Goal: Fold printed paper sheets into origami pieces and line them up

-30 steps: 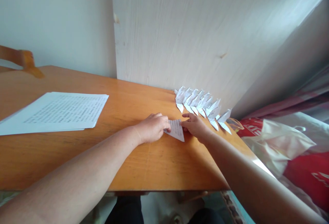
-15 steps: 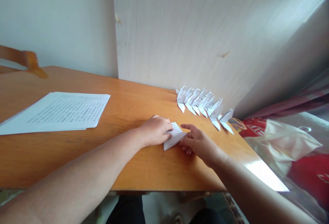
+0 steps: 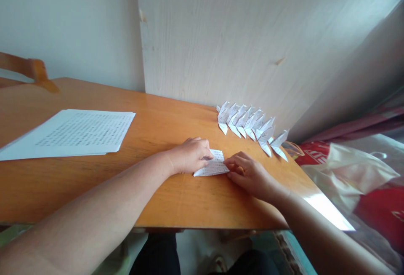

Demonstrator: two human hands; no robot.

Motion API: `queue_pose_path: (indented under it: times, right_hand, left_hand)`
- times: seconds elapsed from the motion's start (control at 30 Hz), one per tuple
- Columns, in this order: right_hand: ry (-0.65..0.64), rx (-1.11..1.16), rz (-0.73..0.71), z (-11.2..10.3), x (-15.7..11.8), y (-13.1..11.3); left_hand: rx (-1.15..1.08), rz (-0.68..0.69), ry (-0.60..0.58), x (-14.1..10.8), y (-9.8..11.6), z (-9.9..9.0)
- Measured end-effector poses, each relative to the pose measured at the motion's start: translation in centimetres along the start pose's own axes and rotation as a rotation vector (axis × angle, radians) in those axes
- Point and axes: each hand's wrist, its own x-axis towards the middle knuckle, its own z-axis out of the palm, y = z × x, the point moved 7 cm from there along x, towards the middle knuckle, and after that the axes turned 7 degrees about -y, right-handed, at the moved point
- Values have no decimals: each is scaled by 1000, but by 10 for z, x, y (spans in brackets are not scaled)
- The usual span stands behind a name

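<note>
Round it swings: the folded paper (image 3: 217, 165) has turned, its near edge now almost level from left to right where half a second ago it slanted, and the right hand (image 3: 248, 173) has drawn in its outstretched index finger. Nearest me are the person's dark-clothed legs (image 3: 160, 253), below the wooden tabletop (image 3: 176, 209), and I'll place everything else by the row of folded pieces (image 3: 242, 121). On the near side of that row, toward its left end, the folded paper lies on the wood, printed face up, longer across than deep, with a hand at either end. It's left of the right hand's bent fingers and right of the left hand (image 3: 191, 156), whose fingers and thumb lie over its left part. Right thumb and fingertips are at the right end, just touching by the look of it; whether either hand truly pinches the sheet, I can't tell. Both seem about equally near, though the left covers more of it. Right of the row: a pale bag (image 3: 350, 172) and a red bag (image 3: 381, 209). Well to its left, a stack of printed sheets (image 3: 85, 134); farther left and back, a wooden chair (image 3: 38, 73). Behind the row rises a pale board (image 3: 214, 35).
</note>
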Motion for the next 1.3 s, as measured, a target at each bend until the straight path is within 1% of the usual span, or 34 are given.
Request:
queue_pose_path:
  times: [0.17,0.23,0.3,0.47,0.53,0.73,1.0,1.3]
  right_hand:
    - [-35,-18,-151,-3,11,-11]
    - [-60,23,-173,-4,16,-11]
    - [-85,84,-149,-5,21,-7]
    - [-151,195,18,-1,34,8]
    - [-165,206,54,1,38,11]
    - [-181,189,103,4,44,14]
    - [-188,165,207,10,50,18]
    - [-153,154,238,13,50,20]
  left_hand:
    - [-92,-48,-46,0,-6,0]
    - [-124,-64,-69,-1,-9,0]
    - [-148,-73,-100,-2,-11,0]
    - [-220,-77,-175,-5,-14,1]
    - [-251,-74,-200,-6,-15,1]
    - [-306,-65,-235,-9,-14,0]
    - [-310,-44,-251,-10,-14,1]
    - [-346,-33,-263,-9,-13,2]
